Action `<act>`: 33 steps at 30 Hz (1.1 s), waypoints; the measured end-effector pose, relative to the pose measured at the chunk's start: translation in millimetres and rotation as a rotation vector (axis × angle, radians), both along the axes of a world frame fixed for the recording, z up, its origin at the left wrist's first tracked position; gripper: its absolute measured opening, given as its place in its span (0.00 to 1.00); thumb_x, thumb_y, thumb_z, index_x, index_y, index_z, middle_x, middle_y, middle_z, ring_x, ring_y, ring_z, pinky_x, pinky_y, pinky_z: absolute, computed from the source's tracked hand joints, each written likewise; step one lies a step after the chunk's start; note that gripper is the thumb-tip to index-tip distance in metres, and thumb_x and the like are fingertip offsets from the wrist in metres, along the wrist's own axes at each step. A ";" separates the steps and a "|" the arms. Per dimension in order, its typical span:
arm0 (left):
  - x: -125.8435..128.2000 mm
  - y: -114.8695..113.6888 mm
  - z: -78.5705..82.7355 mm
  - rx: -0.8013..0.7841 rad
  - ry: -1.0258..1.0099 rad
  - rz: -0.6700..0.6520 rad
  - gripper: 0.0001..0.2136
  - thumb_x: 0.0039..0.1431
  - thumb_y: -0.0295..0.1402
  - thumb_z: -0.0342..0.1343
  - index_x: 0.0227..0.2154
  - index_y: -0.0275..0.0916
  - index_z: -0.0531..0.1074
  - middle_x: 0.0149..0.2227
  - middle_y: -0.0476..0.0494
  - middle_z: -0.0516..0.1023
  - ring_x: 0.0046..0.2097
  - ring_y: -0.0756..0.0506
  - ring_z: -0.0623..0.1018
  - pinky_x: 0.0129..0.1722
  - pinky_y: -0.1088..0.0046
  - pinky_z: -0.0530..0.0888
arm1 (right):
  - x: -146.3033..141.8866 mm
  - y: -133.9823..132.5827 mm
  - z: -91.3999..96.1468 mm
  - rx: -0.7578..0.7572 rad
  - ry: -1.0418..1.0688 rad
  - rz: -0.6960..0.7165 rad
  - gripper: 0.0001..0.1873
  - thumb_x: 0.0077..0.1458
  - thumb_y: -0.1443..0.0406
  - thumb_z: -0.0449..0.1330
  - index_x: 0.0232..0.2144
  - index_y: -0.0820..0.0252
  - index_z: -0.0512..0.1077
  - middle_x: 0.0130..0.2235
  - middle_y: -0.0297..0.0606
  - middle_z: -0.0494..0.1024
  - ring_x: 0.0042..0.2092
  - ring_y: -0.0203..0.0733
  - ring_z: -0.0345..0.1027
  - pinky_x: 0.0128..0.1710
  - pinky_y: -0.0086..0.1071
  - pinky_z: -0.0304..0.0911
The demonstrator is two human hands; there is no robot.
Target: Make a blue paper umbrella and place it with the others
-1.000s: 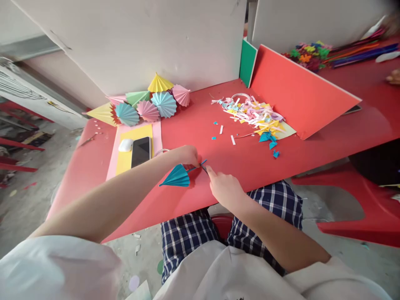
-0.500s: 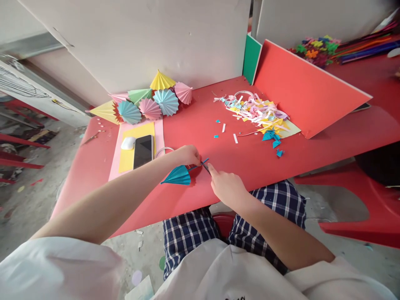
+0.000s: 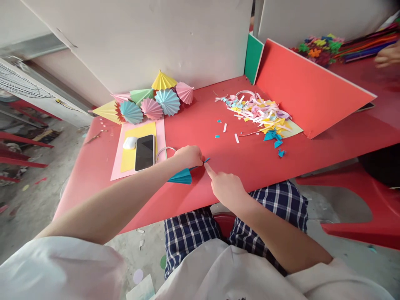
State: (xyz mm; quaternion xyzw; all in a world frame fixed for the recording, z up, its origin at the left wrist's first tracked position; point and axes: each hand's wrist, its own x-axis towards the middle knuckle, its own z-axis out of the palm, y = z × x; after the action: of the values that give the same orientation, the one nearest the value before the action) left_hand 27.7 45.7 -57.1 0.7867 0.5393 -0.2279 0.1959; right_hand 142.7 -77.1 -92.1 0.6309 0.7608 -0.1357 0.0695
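Observation:
My left hand (image 3: 190,156) is closed, its fingers pinched on a narrow blue paper strip (image 3: 207,160) whose end pokes out past the fingertips. Beneath my left wrist lies a blue pleated paper cone (image 3: 181,176), partly covered by the forearm; the strip seems to run out from it. My right hand (image 3: 227,186) is close by on the right, its index finger stretched toward the strip and nearly meeting the left fingertips. The other right fingers are curled under, and whatever they hold is hidden.
Folded paper umbrellas (image 3: 151,107) are piled at the back left. A phone (image 3: 145,152), white mouse (image 3: 130,143) and tape roll (image 3: 166,153) lie before them. Paper scraps (image 3: 256,110) are heaped beside a leaning red board (image 3: 312,91). Another person's hand (image 3: 387,56) shows at far right.
The slim dark tool seen earlier between my right fingers and the strip is now mostly hidden. My right index finger has straightened toward the left hand. Another person's hand has appeared at far right.

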 end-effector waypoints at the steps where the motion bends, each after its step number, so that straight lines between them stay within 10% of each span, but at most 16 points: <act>1: 0.4 -0.2 -0.3 0.005 0.005 -0.002 0.11 0.45 0.40 0.51 0.26 0.40 0.74 0.24 0.44 0.75 0.31 0.42 0.75 0.27 0.73 0.64 | -1.1 -0.6 0.4 0.006 0.001 0.001 0.33 0.56 0.72 0.42 0.63 0.57 0.41 0.30 0.42 0.74 0.27 0.41 0.70 0.27 0.32 0.63; 33: 4.0 -13.6 -4.0 0.107 0.064 -0.100 0.16 0.53 0.44 0.48 0.28 0.39 0.75 0.30 0.39 0.77 0.31 0.42 0.75 0.28 0.71 0.66 | -13.1 -21.1 3.0 0.040 -0.005 -0.033 0.37 0.52 0.77 0.45 0.63 0.61 0.40 0.29 0.42 0.73 0.26 0.39 0.71 0.25 0.30 0.64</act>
State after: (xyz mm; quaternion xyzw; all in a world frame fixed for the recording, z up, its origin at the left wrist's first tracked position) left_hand 31.6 32.2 -61.1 0.8143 0.5167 -0.2333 0.1248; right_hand 129.6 -98.2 -89.1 0.6448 0.7527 -0.1202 0.0565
